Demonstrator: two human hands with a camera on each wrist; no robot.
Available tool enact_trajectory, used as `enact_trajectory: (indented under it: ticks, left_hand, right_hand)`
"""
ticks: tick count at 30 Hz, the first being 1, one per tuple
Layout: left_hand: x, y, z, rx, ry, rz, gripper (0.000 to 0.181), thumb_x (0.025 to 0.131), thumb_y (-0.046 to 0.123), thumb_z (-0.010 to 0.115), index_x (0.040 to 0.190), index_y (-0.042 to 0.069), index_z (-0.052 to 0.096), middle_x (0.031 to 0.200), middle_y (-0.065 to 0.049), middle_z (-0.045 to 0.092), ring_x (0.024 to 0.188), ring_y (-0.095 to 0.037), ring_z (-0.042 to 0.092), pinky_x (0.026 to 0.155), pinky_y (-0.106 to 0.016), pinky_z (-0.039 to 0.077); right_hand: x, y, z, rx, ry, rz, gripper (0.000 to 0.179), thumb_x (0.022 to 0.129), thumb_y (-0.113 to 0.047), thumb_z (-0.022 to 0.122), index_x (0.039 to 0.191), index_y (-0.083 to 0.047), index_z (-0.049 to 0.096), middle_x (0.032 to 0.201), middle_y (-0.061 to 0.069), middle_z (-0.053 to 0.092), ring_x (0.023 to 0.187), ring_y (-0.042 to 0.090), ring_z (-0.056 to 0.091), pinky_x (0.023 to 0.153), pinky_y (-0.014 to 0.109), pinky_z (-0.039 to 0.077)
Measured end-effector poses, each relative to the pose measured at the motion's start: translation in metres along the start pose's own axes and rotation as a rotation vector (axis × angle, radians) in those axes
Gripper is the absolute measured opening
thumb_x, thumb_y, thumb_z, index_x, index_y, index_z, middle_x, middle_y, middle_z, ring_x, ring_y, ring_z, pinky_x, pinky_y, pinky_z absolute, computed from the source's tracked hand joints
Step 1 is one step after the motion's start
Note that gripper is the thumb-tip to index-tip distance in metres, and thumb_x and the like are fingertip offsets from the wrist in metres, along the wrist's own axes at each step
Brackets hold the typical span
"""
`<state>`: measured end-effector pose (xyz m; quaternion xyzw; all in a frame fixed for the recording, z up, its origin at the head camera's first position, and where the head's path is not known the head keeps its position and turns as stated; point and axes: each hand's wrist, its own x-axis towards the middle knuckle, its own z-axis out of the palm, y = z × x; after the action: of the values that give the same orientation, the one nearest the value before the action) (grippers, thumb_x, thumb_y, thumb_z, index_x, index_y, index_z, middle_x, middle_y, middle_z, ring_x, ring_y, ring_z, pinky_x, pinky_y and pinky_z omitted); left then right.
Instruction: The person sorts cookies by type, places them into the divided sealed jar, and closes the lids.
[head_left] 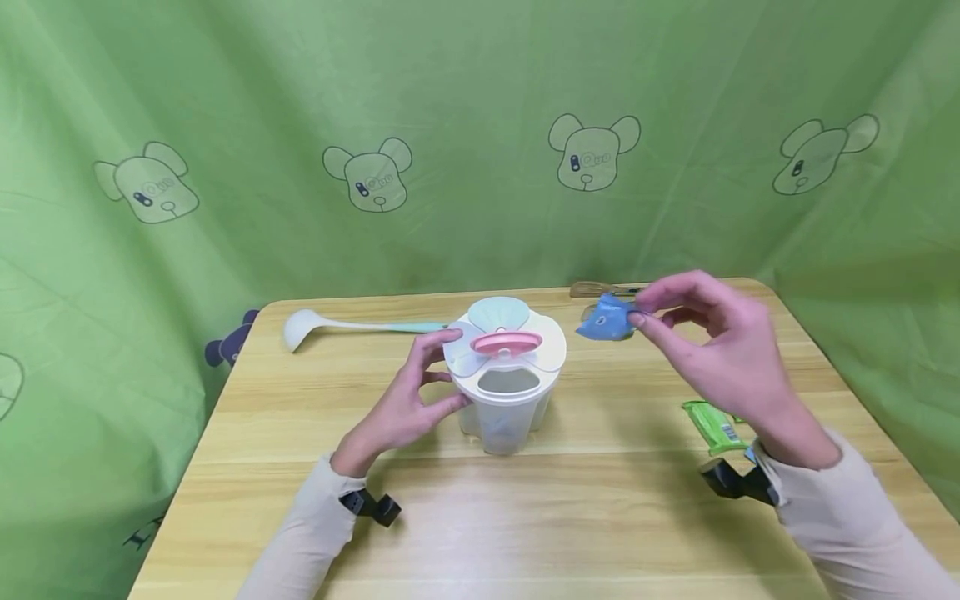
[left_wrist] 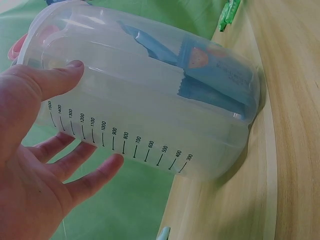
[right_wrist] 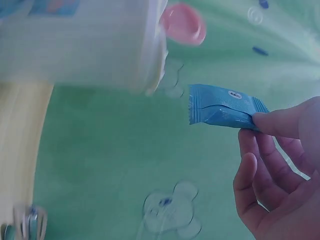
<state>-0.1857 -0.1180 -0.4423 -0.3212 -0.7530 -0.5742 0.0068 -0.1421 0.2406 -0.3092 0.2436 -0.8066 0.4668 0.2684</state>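
A translucent storage canister (head_left: 506, 421) with a petal-shaped lid (head_left: 551, 342) stands upright mid-table. Its pink flap (head_left: 506, 342) is raised, leaving one opening uncovered. With thumb and fingers, my left hand (head_left: 401, 400) grips the canister's left side near the top. Through the wall in the left wrist view, blue wrapped packets (left_wrist: 215, 75) lie at the bottom, beside printed measuring marks. My right hand (head_left: 720, 350) pinches one end of a small blue snack packet (right_wrist: 222, 106) between thumb and fingers. That packet is in the air, right of the lid and apart from it.
A ladle (head_left: 303, 327) with a white bowl and mint handle lies at the back left. At the back right is a brown utensil (head_left: 592, 289), partly hidden. Green packets (head_left: 712, 427) lie near my right forearm. A green curtain (head_left: 480, 233) hangs behind the table.
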Motion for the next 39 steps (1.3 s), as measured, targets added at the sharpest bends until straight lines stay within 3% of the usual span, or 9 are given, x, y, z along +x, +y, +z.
enact_trajectory:
  ticks: [7, 17, 23, 30, 39]
  left_hand:
    - [0.002, 0.002, 0.001, -0.01, -0.011, 0.002, 0.089, 0.089, -0.006, 0.083, 0.161, 0.014, 0.035, 0.167, -0.017, 0.044, 0.143, -0.04, 0.058, 0.109, -0.046, 0.063]
    - [0.0, 0.001, 0.0, -0.005, -0.008, -0.01, 0.089, 0.089, -0.005, 0.084, 0.161, 0.014, 0.035, 0.167, -0.016, 0.043, 0.144, -0.04, 0.057, 0.11, -0.045, 0.063]
    - [-0.001, 0.002, -0.001, -0.01, -0.004, -0.003, 0.088, 0.089, -0.006, 0.083, 0.161, 0.013, 0.035, 0.169, -0.017, 0.042, 0.143, -0.041, 0.057, 0.109, -0.047, 0.063]
    - [0.0, 0.002, -0.002, 0.001, -0.004, 0.009, 0.087, 0.089, -0.007, 0.082, 0.16, 0.011, 0.035, 0.17, -0.019, 0.04, 0.143, -0.044, 0.057, 0.108, -0.048, 0.063]
    - [0.0, 0.001, -0.001, 0.005, -0.003, 0.012, 0.087, 0.089, -0.007, 0.083, 0.159, 0.011, 0.036, 0.17, -0.018, 0.04, 0.143, -0.044, 0.058, 0.107, -0.048, 0.064]
  right_hand:
    - [-0.001, -0.022, 0.016, 0.058, -0.045, -0.024, 0.034, 0.075, 0.029, 0.079, 0.102, 0.009, 0.074, 0.103, -0.009, 0.079, 0.085, 0.005, 0.072, 0.077, 0.014, 0.061]
    - [-0.002, -0.028, 0.043, 0.172, -0.089, -0.089, 0.033, 0.077, 0.027, 0.078, 0.101, 0.004, 0.077, 0.1, -0.004, 0.08, 0.086, 0.007, 0.071, 0.076, 0.015, 0.059]
    - [-0.001, -0.027, 0.056, 0.169, -0.105, -0.094, 0.032, 0.08, 0.025, 0.079, 0.102, 0.002, 0.077, 0.101, -0.003, 0.079, 0.09, 0.006, 0.07, 0.077, 0.014, 0.059]
    - [-0.001, -0.02, 0.065, 0.125, -0.111, -0.099, 0.032, 0.082, 0.02, 0.082, 0.103, -0.003, 0.08, 0.098, 0.008, 0.079, 0.09, 0.005, 0.069, 0.076, 0.014, 0.059]
    - [-0.005, -0.011, 0.069, 0.094, -0.11, -0.076, 0.03, 0.084, 0.018, 0.082, 0.104, -0.004, 0.08, 0.099, 0.008, 0.08, 0.09, 0.004, 0.068, 0.076, 0.014, 0.06]
